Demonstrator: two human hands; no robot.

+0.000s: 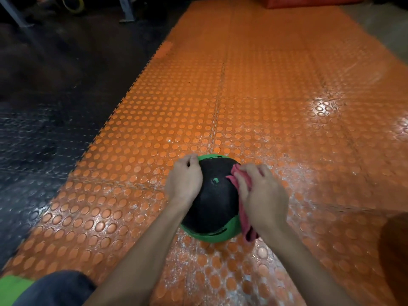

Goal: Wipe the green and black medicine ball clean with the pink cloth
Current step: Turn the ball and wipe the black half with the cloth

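- A dark studded floor [44, 129] is seen on the left. It meets the orange mat [265, 85] along a toothed, interlocking edge that runs diagonally up the view.
- Two grey metal legs [127, 9] and one yellow loop [77, 5] are seen at the far left end, well apart from the ball.
- One knee in dark cloth [61, 286] is seen at the lower left corner, beside a green patch [13, 290] that cannot be identified.
- The left hand [184, 180] is laid against the left side of the medicine ball [214, 195], with its fingers curled over the far green band.
- One ball is counted. It rests on the mat near the bottom centre, its black panel turned upward and one small green valve [215, 180] exposed between the two hands.
- One pink cloth [248, 230] is pressed to the ball's right side. One end shows past the fingertips and the other hangs below the wrist.
- The cloth is gripped under the bent fingers of the right hand [262, 195].
- Bare mat is left beyond and to the right of the ball, up to a red pad [309, 1] at the far edge.
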